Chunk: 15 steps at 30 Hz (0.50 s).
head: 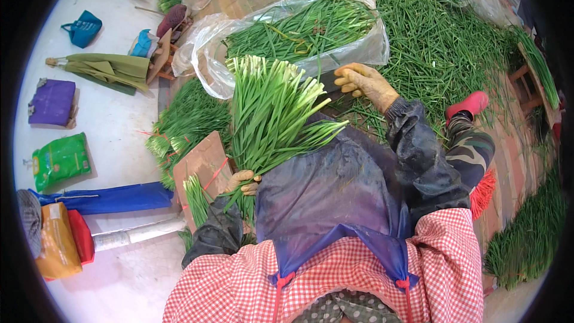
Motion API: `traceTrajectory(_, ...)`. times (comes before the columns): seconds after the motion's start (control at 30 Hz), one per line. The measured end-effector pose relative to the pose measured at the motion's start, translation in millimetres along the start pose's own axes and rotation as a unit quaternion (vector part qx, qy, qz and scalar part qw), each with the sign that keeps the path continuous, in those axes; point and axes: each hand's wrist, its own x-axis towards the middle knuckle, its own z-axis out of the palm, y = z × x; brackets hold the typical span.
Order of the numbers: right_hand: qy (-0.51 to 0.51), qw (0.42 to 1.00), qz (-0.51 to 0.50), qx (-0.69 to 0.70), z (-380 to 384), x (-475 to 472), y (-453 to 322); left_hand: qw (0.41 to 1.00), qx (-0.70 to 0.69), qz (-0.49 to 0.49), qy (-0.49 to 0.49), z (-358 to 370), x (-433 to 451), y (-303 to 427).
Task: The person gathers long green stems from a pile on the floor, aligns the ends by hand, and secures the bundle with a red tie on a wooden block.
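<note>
My left hand (243,182), in a yellowish work glove, grips a large bunch of green garlic chives (273,116) near its leafy lower end. The pale cut stems fan out away from me, over the dark apron (332,188) on my lap. My right hand (367,84), gloved the same way, is raised with bent fingers beside the stem ends and holds nothing that I can see. Beyond the bunch lies a clear plastic bag (381,45) full of loose chives (314,27). A small bunch (196,199) rests on a brown board (202,157) at my left.
Loose green leaves (430,54) cover the floor ahead and to the right. Bundles with red ties (188,116) lie at the left, more chives (529,233) at the lower right. Red strings (483,195) hang by my right leg. Bags (61,161) hang along the white wall.
</note>
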Motion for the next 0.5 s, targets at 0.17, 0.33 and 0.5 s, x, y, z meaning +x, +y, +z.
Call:
traceTrajectory(0.17,-0.046,0.919,-0.286,-0.267,37.6,-4.1,-14.4,1.000,-0.005,-0.018,-0.003,1.0,2.3,2.7)
traceTrajectory(0.33,0.040,0.769,-0.326,-0.549,65.1,-0.7,9.6,0.999,0.016,-0.021,-0.020,3.3,-0.5,7.9)
traceTrajectory(0.5,0.261,0.785,-0.217,-0.519,21.2,8.1,13.2,0.997,0.067,-0.025,0.016,6.2,-9.6,19.1)
